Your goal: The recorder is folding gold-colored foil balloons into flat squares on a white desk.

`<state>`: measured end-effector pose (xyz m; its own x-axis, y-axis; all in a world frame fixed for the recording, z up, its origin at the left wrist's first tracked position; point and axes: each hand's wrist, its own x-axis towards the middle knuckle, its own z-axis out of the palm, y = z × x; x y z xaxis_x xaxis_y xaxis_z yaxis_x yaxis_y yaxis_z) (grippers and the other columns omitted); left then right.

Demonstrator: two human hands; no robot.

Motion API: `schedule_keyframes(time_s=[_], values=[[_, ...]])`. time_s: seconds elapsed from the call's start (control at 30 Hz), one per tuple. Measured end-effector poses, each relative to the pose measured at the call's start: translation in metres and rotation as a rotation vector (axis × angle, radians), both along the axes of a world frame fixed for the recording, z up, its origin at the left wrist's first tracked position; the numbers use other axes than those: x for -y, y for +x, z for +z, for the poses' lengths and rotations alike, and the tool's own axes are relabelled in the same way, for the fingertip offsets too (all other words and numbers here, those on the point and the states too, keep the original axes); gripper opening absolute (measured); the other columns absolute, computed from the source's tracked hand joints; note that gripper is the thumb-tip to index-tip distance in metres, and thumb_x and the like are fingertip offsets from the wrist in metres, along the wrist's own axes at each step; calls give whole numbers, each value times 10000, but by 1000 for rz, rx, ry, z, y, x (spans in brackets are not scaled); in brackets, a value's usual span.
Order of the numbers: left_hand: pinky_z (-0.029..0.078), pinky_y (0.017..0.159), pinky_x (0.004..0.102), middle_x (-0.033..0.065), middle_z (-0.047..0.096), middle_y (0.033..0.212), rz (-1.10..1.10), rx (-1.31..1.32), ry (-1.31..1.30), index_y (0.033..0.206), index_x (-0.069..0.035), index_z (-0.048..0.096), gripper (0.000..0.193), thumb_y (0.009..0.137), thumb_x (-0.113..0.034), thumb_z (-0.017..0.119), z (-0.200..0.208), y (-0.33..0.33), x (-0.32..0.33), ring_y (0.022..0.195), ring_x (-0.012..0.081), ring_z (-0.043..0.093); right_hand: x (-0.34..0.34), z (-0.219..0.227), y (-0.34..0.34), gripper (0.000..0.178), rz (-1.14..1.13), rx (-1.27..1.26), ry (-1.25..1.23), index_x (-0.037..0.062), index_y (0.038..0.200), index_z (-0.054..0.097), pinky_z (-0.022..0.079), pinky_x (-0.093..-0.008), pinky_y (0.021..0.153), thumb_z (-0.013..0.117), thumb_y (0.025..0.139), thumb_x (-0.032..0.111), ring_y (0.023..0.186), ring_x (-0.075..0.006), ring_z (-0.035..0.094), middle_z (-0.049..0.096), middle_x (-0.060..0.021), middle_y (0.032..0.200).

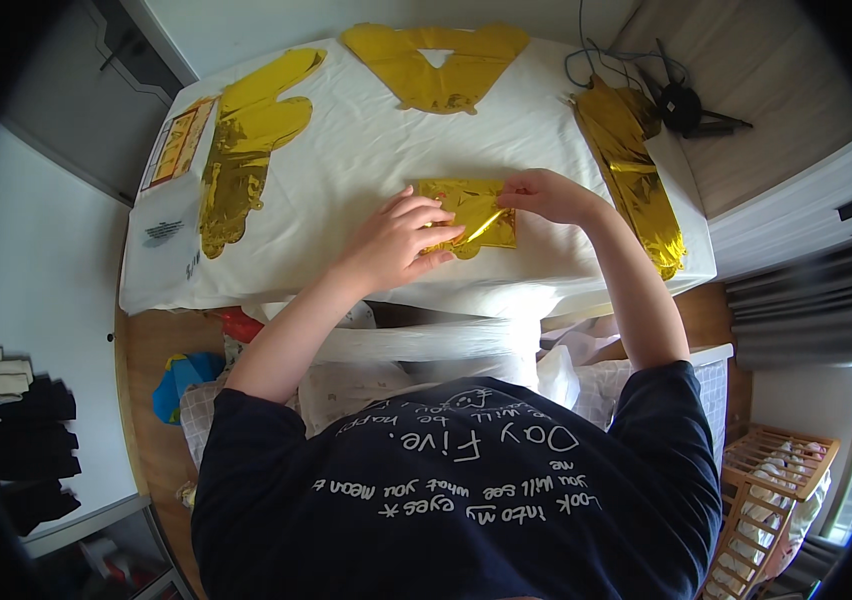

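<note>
On the far left of the white cloth-covered table (pixel 366 150) we see a flat clear plastic packet with a gold printed card (pixel 178 150) inside it, lying at the table's left edge. Just beside it lies a long deflated gold foil balloon (pixel 246 140), spread flat and running from the back toward the front. At the back centre rests another flat gold foil balloon with a triangular hole (pixel 436 62).

Near the front centre, our left hand (pixel 396 245) lies palm down with the fingers spread, pressing on the left part of a small folded gold foil balloon (pixel 466 215) that sits flat on the cloth. Our right hand (pixel 544 195) comes in from the right and pinches the upper right edge of the same folded foil between thumb and fingertips, the fingers curled closed on it.

Further right, a crumpled gold foil balloon strip (pixel 636 170) runs along the table's right edge. Beyond it, on the wooden floor, stands a black tripod-like stand (pixel 684 105) with a blue cable (pixel 596 60) near it.
</note>
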<state>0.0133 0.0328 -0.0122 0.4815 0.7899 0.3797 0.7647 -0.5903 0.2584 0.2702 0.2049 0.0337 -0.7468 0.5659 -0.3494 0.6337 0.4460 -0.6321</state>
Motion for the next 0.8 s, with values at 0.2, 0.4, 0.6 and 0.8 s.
schedule_keyframes(time_s=[0.2, 0.4, 0.6, 0.8], values=[[400, 1140, 490, 28, 708, 1253, 13, 84, -1, 1255, -170, 740, 302, 991, -288, 653, 4, -3, -4, 1237, 246, 605, 0, -1, -8, 281, 26, 67, 98, 65, 1075, 747, 494, -343, 816, 649, 1015, 322, 882, -194, 626, 722, -96, 943], [444, 1031, 440, 32, 741, 1124, 99, 36, -241, 1183, -162, 755, 260, 969, -289, 680, 45, 10, -34, 1096, 216, 663, -3, 1, -9, 317, 53, 113, 121, 73, 1121, 751, 502, -354, 828, 657, 1007, 355, 908, -216, 641, 729, -113, 969], [486, 1037, 410, 53, 709, 1199, -238, -20, 24, 1232, -101, 714, 316, 953, -250, 706, 7, 14, -65, 1104, 241, 658, -8, -3, -9, 381, 133, 87, 173, 70, 1140, 738, 512, -393, 853, 640, 1004, 412, 932, -281, 670, 732, -143, 995], [460, 1120, 403, 82, 655, 1334, -289, 121, -184, 1304, -78, 677, 345, 1002, -241, 639, -4, 7, -62, 1289, 274, 573, -7, 4, -3, 395, -11, 130, 37, 50, 1115, 726, 510, -368, 864, 636, 1005, 419, 906, -222, 655, 721, -111, 974]])
